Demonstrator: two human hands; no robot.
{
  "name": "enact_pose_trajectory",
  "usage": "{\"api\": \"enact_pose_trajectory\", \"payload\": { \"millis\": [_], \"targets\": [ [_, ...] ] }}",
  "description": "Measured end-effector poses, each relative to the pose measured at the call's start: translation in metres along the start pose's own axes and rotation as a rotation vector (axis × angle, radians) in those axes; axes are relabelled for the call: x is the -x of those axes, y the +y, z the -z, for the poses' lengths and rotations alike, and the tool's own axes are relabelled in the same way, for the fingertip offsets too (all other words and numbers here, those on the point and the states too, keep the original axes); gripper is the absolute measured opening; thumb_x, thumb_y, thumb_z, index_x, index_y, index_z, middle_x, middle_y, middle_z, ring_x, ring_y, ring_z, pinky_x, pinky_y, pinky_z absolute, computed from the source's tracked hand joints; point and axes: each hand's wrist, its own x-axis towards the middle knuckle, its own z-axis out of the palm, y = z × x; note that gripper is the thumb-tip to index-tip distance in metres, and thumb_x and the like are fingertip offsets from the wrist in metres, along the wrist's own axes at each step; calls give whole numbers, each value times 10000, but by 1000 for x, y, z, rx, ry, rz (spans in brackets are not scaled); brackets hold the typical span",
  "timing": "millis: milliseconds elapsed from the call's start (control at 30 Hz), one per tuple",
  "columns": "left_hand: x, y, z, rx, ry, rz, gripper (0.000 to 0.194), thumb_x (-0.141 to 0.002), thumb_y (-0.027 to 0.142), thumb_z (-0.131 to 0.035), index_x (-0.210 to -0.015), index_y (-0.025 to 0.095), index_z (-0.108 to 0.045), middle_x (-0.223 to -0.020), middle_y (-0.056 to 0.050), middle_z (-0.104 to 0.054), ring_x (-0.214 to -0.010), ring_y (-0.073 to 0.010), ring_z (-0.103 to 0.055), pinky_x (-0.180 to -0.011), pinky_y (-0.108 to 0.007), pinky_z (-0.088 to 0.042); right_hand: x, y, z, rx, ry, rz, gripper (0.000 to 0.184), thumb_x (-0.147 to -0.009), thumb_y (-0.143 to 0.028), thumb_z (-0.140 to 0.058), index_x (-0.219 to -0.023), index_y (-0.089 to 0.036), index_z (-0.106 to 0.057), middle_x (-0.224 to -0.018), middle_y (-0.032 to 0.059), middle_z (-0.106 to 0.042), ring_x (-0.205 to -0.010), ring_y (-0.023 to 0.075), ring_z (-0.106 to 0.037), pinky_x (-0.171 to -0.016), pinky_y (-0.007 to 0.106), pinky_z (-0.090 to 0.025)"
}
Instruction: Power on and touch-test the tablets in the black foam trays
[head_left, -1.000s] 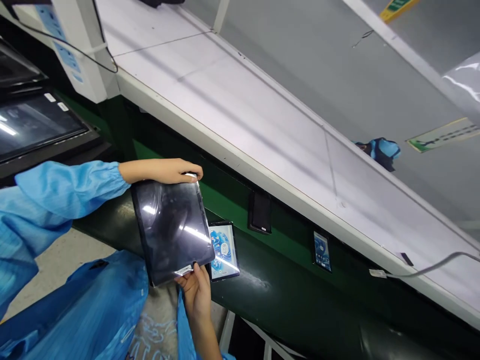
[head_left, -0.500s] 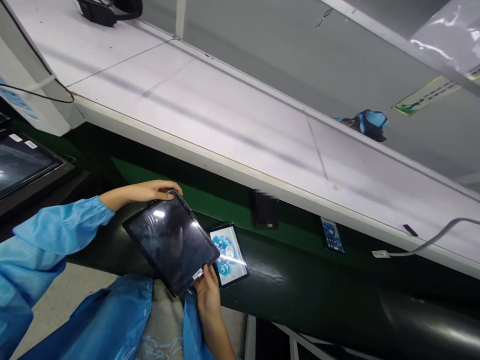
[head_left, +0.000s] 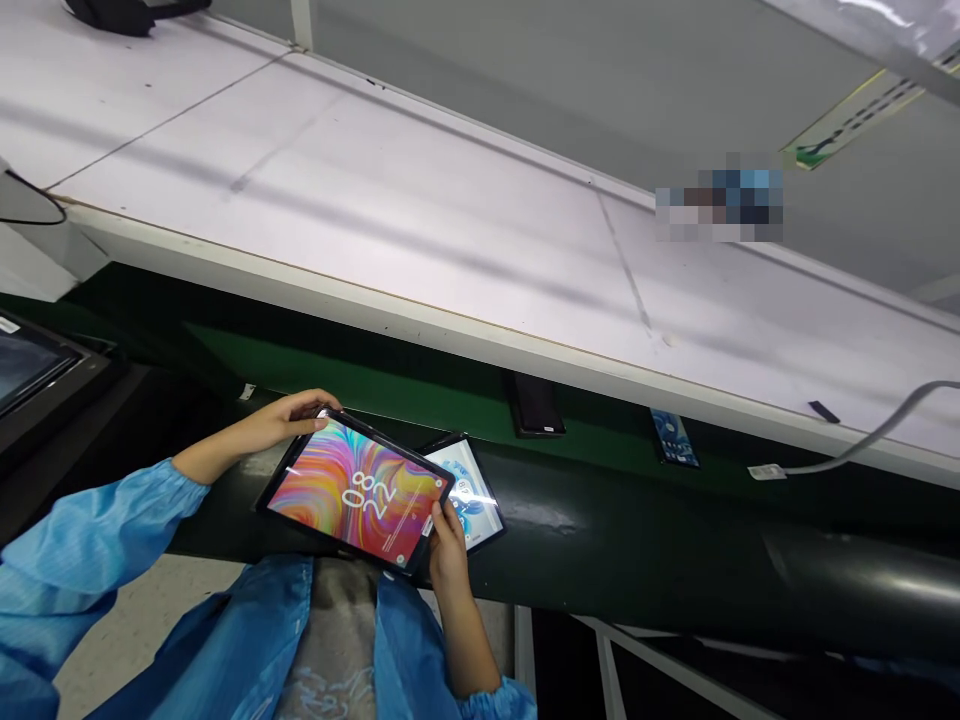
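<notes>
Between my two hands a tablet (head_left: pixel 360 495) is held tilted over the green bench, its screen lit with a colourful swirl and the digits 08 22. My left hand (head_left: pixel 304 410) grips its upper left corner, thumb on the front edge. At the right edge, beside a small white label, my right hand (head_left: pixel 448 550) closes on the frame. The fingers behind the tablet are hidden. Partly covered by it, a second tablet (head_left: pixel 480 497) lies on the bench, showing a blue and white home screen.
A dark phone (head_left: pixel 537 405) and a phone with a lit blue screen (head_left: pixel 674 437) lie below the white shelf (head_left: pixel 420 230). A grey cable (head_left: pixel 877 450) hangs over the shelf edge at right. Another dark screen (head_left: pixel 30 365) stands at far left. A blurred person (head_left: pixel 739 195) is beyond the shelf.
The held tablet's screen has gone from dark to lit with a lock screen. The tablet has been turned to lie wider and flatter in my hands. My view has shifted somewhat.
</notes>
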Motion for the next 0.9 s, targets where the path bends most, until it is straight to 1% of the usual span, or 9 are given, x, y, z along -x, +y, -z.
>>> {"api": "enact_pose_trajectory", "payload": {
  "millis": [133,233,333,433,467,567,700,800,900],
  "targets": [
    [-8,-40,-11,356,211,146,624,-745,497,-765,-1280,254,-556,-1258,-107,-647,-1068,-235,-645,-895,-329,-521,-22,8,2,-2,-18,-62,463,-589,-452,-888,-929,-170,-750,-932,93,-772,-931,301,-717,-820,390,-562],
    [0,-78,-15,487,332,231,713,-745,543,-743,-1357,297,-472,-1342,-112,-602,-1009,-223,-673,-838,-339,-547,-46,13,4,-19,-4,-76,422,-598,-453,-869,-868,-156,-738,-827,91,-764,-862,308,-726,-753,388,-572],
    [21,-127,-10,396,526,278,740,-725,581,-732,-1352,307,-451,-1359,-97,-588,-1080,-255,-660,-836,-336,-555,-81,10,-2,-29,64,-50,383,-613,-433,-840,-837,-149,-713,-743,70,-743,-792,285,-722,-686,353,-566],
    [46,-176,-5,170,617,367,748,-628,624,-756,-1250,295,-500,-1354,-88,-589,-1236,-340,-575,-1008,-429,-498,-128,2,-22,-43,140,-25,360,-674,-456,-784,-839,-153,-681,-714,52,-721,-747,249,-704,-636,317,-546],
    [54,-189,-6,100,612,370,740,-596,637,-757,-1206,294,-516,-1361,-92,-582,-1296,-357,-524,-1082,-450,-439,-146,1,-31,-49,159,-16,355,-709,-468,-754,-864,-160,-672,-723,42,-717,-745,231,-697,-634,305,-541],
    [68,-214,-13,-30,475,440,720,-537,655,-745,-1132,320,-517,-1309,-88,-613,-1359,-371,-457,-1165,-470,-337,-195,0,-66,-57,207,-1,327,-821,-475,-654,-956,-178,-637,-756,12,-701,-769,177,-672,-663,273,-530],
    [70,-216,-21,-200,362,569,633,-585,679,-594,-1122,368,-472,-1214,-22,-668,-1343,-349,-483,-1169,-468,-338,-236,8,-111,-30,249,-14,328,-911,-454,-565,-1032,-152,-606,-796,27,-681,-869,173,-650,-758,309,-532],
    [67,-212,-19,-310,331,635,557,-642,689,-484,-1103,376,-475,-1250,1,-656,-1363,-318,-464,-1162,-451,-352,-236,18,-123,30,274,9,371,-864,-429,-650,-1081,-129,-615,-964,77,-695,-1060,234,-613,-905,399,-499],
    [65,-213,-13,-389,301,643,492,-681,678,-430,-1053,364,-507,-1243,2,-661,-1349,-309,-484,-1158,-436,-360,-204,34,-100,130,267,113,433,-752,-352,-776,-1116,-155,-647,-1186,86,-663,-1256,263,-508,-1080,395,-371]
  ]
}}
